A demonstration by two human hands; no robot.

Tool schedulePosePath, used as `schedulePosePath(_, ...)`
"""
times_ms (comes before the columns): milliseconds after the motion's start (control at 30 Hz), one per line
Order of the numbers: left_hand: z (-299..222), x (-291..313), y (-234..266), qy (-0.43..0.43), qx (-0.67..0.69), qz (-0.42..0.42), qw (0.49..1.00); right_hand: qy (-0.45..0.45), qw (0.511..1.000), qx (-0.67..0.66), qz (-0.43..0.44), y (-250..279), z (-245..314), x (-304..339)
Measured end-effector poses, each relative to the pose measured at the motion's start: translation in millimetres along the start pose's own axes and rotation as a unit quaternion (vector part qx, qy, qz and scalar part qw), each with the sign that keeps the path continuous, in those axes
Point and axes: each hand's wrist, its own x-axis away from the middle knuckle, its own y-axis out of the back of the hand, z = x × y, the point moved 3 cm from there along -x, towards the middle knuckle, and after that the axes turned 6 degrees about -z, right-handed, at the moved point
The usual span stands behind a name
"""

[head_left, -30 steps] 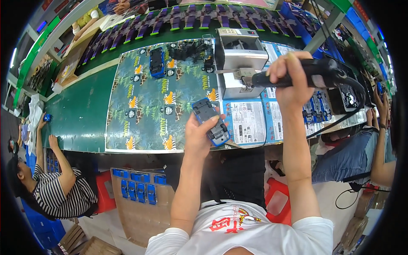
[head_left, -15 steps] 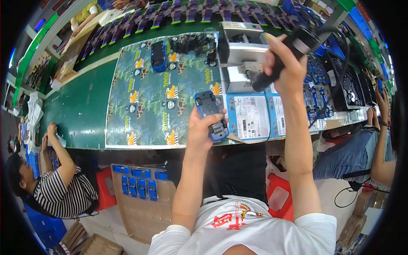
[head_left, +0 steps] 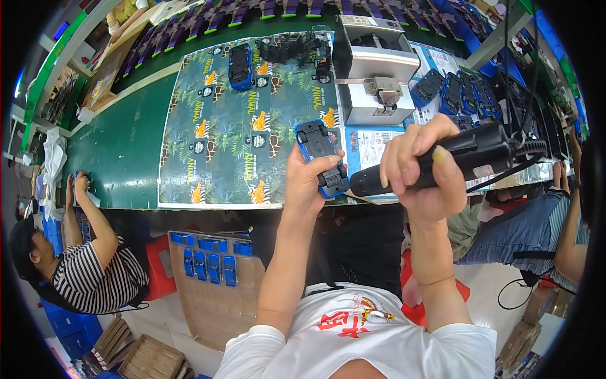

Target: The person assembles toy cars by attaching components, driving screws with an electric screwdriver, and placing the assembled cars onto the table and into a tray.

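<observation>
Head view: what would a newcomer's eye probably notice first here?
Probably the black corded tool in the right hand, right of centre, pointed at the blue toy car that the left hand holds underside up. Next comes the silver machine just beyond them on the workbench, and the colourful animal-print sheet to its left.

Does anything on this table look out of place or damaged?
The black parts at the far edge of the patterned sheet look untidy: a jumbled heap, unlike the single toy car left of them. No clear damage shows on the upturned car in the left hand.
</observation>
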Motion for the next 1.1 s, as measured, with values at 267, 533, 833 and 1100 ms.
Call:
schedulePosePath(267, 12.7, -14.1, -4.2, -0.058, -0.109, 0.102, 0.987, -0.020, 0.968, 0.228, 0.104, 19.4, -23.6, 8.3)
schedulePosePath(533, 6.5, -12.9, 7.2, 0.009, -0.041, 0.071, 0.997, -0.115, 0.993, 0.001, 0.027, 4.5, -43.5, 11.5)
schedulePosePath(833, 12.1, -39.1, 35.5, 0.050, -0.017, 0.072, 0.996, -0.056, 0.998, -0.009, 0.004, -13.1, -26.7, 4.9)
schedulePosePath(1100, 10.4, -24.9, 13.1, 0.074, 0.040, -0.021, 0.996, -0.036, 0.999, -0.002, -0.003, -13.4, -16.1, 10.1)
